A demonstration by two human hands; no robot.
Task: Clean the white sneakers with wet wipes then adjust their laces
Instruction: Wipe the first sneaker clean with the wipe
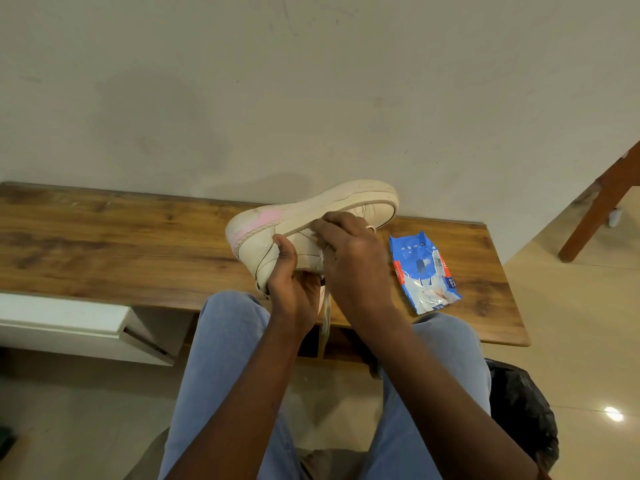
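A white sneaker [263, 233] with a pink heel patch is held on its side above the wooden bench [104, 244], sole facing the wall. My left hand [294, 289] grips it from below near the collar, thumb on the side panel. My right hand [349, 258] lies over the sneaker's side, fingers curled at the edge of the sole; whether a wipe is under them I cannot tell. A loose lace [325, 317] hangs down between my hands. A blue and white pack of wet wipes [424, 271] lies on the bench to the right of my hands.
The bench stands against a plain wall. A white drawer unit [69, 323] sits under its left part. A brown chair leg [599, 199] stands at the far right, and a black bag [526, 410] lies on the floor beside my right knee.
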